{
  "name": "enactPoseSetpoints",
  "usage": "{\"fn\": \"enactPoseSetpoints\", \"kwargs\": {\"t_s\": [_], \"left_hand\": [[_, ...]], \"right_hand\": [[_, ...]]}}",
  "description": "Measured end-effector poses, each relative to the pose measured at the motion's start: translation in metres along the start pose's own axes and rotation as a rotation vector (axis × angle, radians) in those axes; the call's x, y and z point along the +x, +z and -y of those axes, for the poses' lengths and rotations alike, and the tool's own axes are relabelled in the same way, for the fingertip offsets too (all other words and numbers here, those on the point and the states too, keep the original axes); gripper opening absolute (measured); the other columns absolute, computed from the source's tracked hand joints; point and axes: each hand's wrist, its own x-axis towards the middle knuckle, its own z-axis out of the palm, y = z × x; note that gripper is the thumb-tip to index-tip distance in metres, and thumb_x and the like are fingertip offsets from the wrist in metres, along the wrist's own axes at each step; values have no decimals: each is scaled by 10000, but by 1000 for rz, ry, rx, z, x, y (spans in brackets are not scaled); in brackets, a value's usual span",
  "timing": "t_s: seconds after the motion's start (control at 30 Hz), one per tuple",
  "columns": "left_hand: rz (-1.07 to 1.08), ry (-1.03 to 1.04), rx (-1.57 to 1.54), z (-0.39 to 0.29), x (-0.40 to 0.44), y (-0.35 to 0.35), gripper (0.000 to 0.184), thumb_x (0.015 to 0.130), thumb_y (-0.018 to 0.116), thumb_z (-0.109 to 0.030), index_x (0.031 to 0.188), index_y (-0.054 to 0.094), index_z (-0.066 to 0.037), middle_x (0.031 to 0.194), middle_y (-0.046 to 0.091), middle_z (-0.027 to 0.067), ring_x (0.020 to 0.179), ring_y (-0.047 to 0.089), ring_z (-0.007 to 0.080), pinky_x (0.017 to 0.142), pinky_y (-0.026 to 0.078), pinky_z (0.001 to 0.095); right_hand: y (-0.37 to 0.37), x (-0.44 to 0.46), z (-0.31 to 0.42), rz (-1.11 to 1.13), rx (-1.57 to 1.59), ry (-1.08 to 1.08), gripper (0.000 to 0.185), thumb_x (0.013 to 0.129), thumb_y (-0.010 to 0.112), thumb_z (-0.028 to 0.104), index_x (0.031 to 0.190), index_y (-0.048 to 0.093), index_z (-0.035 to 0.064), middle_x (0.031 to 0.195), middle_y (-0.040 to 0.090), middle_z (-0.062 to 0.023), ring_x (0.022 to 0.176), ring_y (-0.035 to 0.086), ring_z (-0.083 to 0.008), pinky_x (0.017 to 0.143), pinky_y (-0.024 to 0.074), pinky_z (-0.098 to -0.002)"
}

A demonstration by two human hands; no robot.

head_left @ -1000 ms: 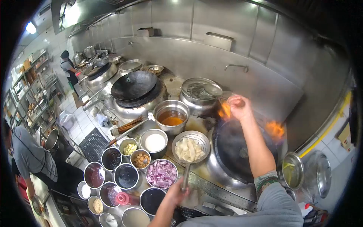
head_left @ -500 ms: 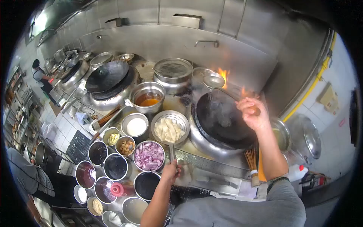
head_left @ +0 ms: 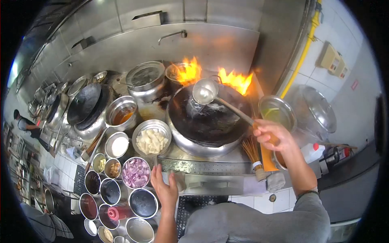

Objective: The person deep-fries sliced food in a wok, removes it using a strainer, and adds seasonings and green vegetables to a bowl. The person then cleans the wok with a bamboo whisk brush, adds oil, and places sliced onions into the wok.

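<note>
My right hand [head_left: 272,135] is wrapped round the wooden grip of a long-handled ladle [head_left: 235,109]. Its round metal bowl is over the back left of a black wok [head_left: 221,131] on the burner. A shiny streak, perhaps liquid, shows just under the bowl. My left hand [head_left: 165,189] is open, fingers apart, at the handle end of a perforated strainer [head_left: 165,127]. Pale, flat cut pieces [head_left: 151,141] lie in that strainer, which rests over a pot among the containers. Whether the left fingers touch the handle I cannot tell.
Tall flames [head_left: 236,82] rise behind the wok. A bowl of chopped purple onions [head_left: 136,173] stands among several sauce pots. A pot of amber liquid [head_left: 122,117] is left of the strainer. A bamboo brush [head_left: 253,156] and a metal pot [head_left: 279,110] are at right.
My view has swung right. Flames behind the wok have grown much larger. My left hand has opened from its grip on the strainer handle. The ladle stays over the wok in my right hand.
</note>
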Motion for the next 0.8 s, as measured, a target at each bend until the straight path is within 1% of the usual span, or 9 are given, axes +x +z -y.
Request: {"fn": "enactPoseSetpoints", "kwargs": {"t_s": [0.1, 0.2, 0.27, 0.33, 0.37, 0.43, 0.5, 0.6, 0.8], "left_hand": [[65, 161, 0, -47, 13, 27, 446, 842, 697, -125, 1249, 573, 10, 1302, 510, 245, 1246, 439, 431, 1062, 339, 498], [131, 335, 13, -83, 32, 63, 421, 825, 724, -176, 1195, 613, -7, 1277, 529, 212, 1200, 468, 410, 1021, 371, 483], [158, 433, 46, -103, 46, 84, 431, 819, 734, -201, 1188, 620, -10, 1276, 529, 201, 1191, 477, 394, 995, 387, 476], [223, 486, 52, -115, 55, 101, 308, 808, 734, -207, 1017, 628, -7, 1057, 573, 172, 1015, 519, 374, 849, 429, 453], [284, 472, 81, -108, 56, 115, 277, 806, 733, -202, 968, 617, -10, 992, 570, 164, 962, 519, 371, 813, 429, 452], [295, 506, 59, -104, 50, 130, 237, 796, 729, -181, 812, 550, -26, 810, 524, 153, 815, 497, 368, 729, 417, 457], [303, 480, 62, -123, 44, 132, 236, 793, 731, -179, 804, 552, -26, 817, 526, 159, 812, 500, 371, 729, 419, 458], [268, 479, 76, -130, 33, 142, 240, 795, 731, -179, 778, 545, -28, 804, 528, 163, 794, 501, 366, 717, 417, 453], [277, 467, 175, -139, 32, 149, 243, 799, 722, -210, 776, 561, -30, 776, 547, 155, 775, 527, 361, 692, 432, 456]], "right_hand": [[-19, -45, 8, -127, -165, 9, 640, 838, 629, 61, 1410, 344, 25, 799, 540, -55, 524, 470, -93, 373, 331, -237], [-59, -81, 6, -124, -317, -38, 727, 815, 619, 49, 1457, 282, -1, 704, 513, -28, 469, 449, -102, 374, 334, -254], [-74, -101, 5, -233, -570, -59, 716, 817, 592, 34, 1474, 309, 19, 681, 527, -30, 459, 477, -107, 409, 381, -258], [-94, -116, 2, -380, -931, -110, 685, 823, 582, 27, 1466, 347, 32, 721, 557, -43, 477, 503, -96, 432, 408, -244], [-93, -122, 3, -463, -1042, -147, 646, 824, 574, 16, 1446, 399, 39, 847, 660, -124, 584, 628, -212, 535, 495, -328], [-155, -119, -14, -535, -1541, -591, 669, 814, 573, 6, 1455, 392, 71, 873, 657, -155, 708, 641, -298, 636, 506, -369], [-165, -123, -16, -698, -1587, -484, 666, 782, 553, -32, 1430, 427, 59, 1292, 562, -256, 1143, 557, -442, 930, 468, -460], [-198, -117, -20, -795, -1574, -282, 652, 782, 565, -29, 1416, 441, 63, 1353, 511, -259, 1175, 546, -411, 964, 455, -454], [-209, -104, -28, -877, -1858, -517, 460, 805, 613, 58, 1262, 563, 54, 1117, 620, -221, 1022, 580, -421, 901, 467, -493]]}}
